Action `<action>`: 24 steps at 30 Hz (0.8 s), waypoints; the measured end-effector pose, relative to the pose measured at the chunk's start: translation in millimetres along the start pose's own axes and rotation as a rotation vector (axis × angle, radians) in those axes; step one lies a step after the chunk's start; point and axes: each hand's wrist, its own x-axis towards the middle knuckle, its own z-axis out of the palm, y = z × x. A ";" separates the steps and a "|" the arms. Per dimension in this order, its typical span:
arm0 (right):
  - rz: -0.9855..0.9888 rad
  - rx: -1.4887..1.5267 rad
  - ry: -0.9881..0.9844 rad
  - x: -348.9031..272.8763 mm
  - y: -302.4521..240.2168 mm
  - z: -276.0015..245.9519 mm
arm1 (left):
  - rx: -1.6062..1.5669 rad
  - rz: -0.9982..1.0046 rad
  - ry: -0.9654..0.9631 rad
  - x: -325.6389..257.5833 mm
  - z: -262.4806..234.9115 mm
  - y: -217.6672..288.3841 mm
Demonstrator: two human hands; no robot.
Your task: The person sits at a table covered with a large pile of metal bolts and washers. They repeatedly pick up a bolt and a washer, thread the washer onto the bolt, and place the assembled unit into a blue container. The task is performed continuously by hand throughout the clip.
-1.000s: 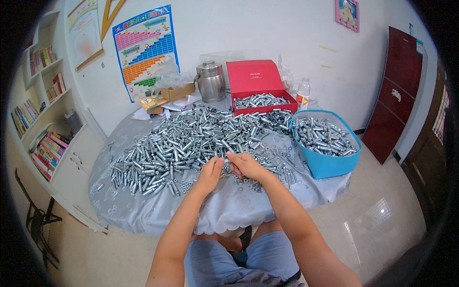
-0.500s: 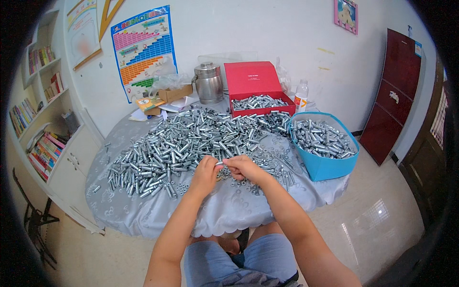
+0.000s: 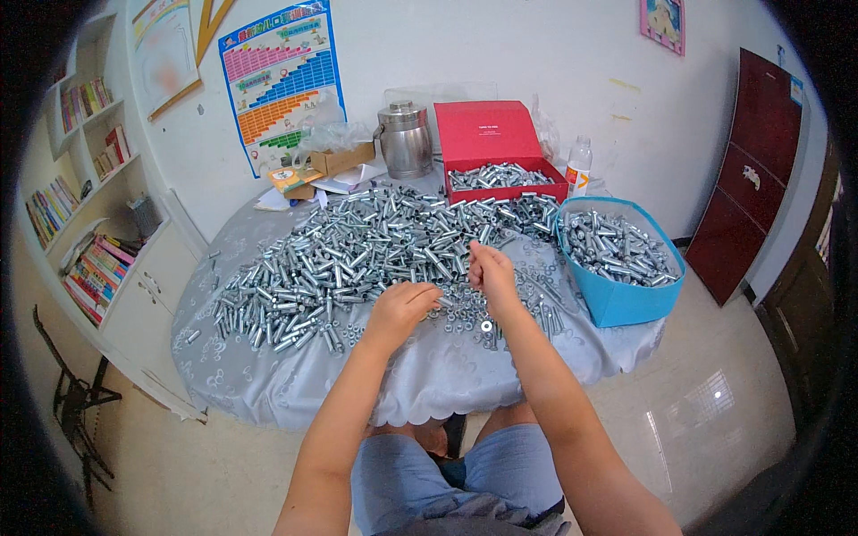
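Note:
My left hand [image 3: 404, 311] hovers at the near edge of the metal heap, fingers closed together, with a small shiny bit at its fingertips too small to name. Farther right and higher, my right hand [image 3: 493, 275] is closed in a pinch above the heap; what it holds, if anything, is hidden. A large pile of silver metal bolt sleeves [image 3: 331, 255] spreads beyond and left of both hands. Loose nuts and washers [image 3: 486, 327] are scattered around and below the right hand. Several long thin bolts [image 3: 547, 317] lie right of it.
A grey patterned cloth [image 3: 268, 384] covers the round table. At the right stands a blue fabric bin [image 3: 630, 305] full of metal parts. Behind the pile are a red open box [image 3: 492, 134] with more parts, a steel jug [image 3: 405, 143], a plastic bottle [image 3: 579, 165] and a cardboard box [image 3: 344, 159].
My hands have come apart from a metal cylinder between them. The right has moved up and right over the pile; the left has shifted slightly right. The whole view has shifted a little.

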 end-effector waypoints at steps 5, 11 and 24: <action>-0.029 0.048 0.017 1.6 0.0 -1.1 | -0.543 -0.778 0.414 -4.7 9.9 -14.4; -0.031 0.069 0.034 6.0 -0.6 -3.1 | -1.081 -1.083 0.816 -1.3 4.9 -30.5; -0.072 0.012 0.148 5.8 -5.9 -7.5 | -0.765 -0.947 0.595 -3.6 7.8 -27.3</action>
